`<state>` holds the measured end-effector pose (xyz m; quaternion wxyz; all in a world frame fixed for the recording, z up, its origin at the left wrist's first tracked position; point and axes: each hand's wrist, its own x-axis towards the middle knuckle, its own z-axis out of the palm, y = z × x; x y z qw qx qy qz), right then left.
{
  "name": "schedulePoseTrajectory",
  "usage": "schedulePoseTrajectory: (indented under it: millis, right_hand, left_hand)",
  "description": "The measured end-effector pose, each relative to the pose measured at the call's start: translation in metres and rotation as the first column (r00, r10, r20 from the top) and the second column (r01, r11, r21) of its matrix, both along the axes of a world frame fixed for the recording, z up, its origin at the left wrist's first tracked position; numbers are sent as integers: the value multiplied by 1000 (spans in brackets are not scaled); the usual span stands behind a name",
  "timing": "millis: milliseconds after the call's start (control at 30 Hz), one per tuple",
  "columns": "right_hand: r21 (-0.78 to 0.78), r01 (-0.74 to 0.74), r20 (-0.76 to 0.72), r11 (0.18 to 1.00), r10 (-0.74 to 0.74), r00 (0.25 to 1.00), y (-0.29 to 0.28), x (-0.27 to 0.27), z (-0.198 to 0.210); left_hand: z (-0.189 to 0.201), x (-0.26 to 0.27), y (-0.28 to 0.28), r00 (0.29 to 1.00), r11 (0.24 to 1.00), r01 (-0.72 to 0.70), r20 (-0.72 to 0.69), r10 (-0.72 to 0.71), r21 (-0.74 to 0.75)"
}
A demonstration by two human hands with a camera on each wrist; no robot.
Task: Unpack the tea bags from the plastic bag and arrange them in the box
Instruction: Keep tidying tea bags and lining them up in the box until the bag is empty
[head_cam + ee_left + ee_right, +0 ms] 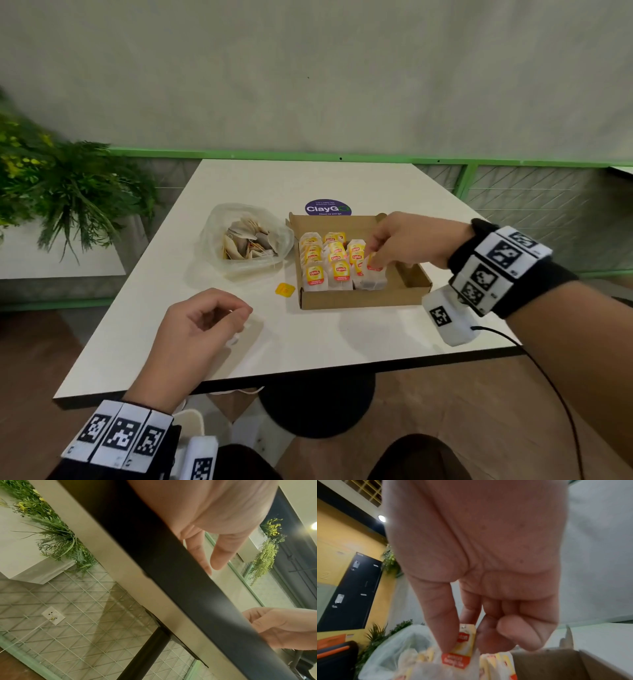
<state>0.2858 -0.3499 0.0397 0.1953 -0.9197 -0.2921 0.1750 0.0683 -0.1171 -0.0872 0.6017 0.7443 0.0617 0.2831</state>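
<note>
An open cardboard box [359, 300] sits mid-table with several yellow-tagged tea bags [325, 260] standing in rows. My right hand [375, 263] is over its right half, thumb and fingers pinching a tea bag [371, 279] at the front of the right-most row. The right wrist view shows my right hand [467, 642] gripping that bag's yellow and red tag [462, 654]. Left of the box lies a clear plastic bag [245, 240], open and holding more tea bags. My left hand [236, 317] rests on the table near the front edge, fingers [221, 555] loosely curled, nothing seen in them.
A loose yellow tag [285, 290] lies on the white table [308, 349] just left of the box's front corner. A purple round sticker [328, 208] is behind the box. A planter with greenery [68, 192] stands to the left, a dark stool [318, 407] under the table.
</note>
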Motion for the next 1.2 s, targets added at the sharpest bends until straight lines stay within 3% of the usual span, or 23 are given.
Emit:
schedulePoseTrajectory:
  millis: [200, 333, 567, 633, 733, 900, 1033, 1200]
  right_hand:
    - [-130, -66, 83, 989, 77, 994, 14, 4, -22]
    - [-37, -29, 166, 999, 35, 985, 14, 8, -25]
    - [28, 68, 187, 997, -72, 980, 5, 5, -27]
    - [8, 127, 142, 992, -127, 982, 0, 1, -27]
    - [-56, 172, -58, 983, -175, 983, -1, -3, -28]
    - [-56, 288, -247, 956, -292, 924, 13, -4, -30]
    - [-157, 244, -275, 957, -279, 920, 21, -5, -33]
    - [-159, 258, -174, 953, -284, 943, 20, -9, -39]
  left_hand:
    - [-1, -1, -4, 999, 998, -47, -14, 48, 40]
    - [3, -3, -8, 997, 997, -68, -26, 69, 45]
    - [1, -2, -7, 995, 987, -82, -39, 88, 136]
    - [0, -1, -6, 994, 982, -98, -35, 105, 164]
    - [-1, 1, -6, 993, 975, -106, -39, 115, 194]
    - [-1, -1, -7, 989, 970, -130, -42, 141, 207]
    - [-1, 0, -7, 987, 969, -140, -45, 152, 206]
    - [0, 1, -9, 987, 969, -133, -64, 149, 206]
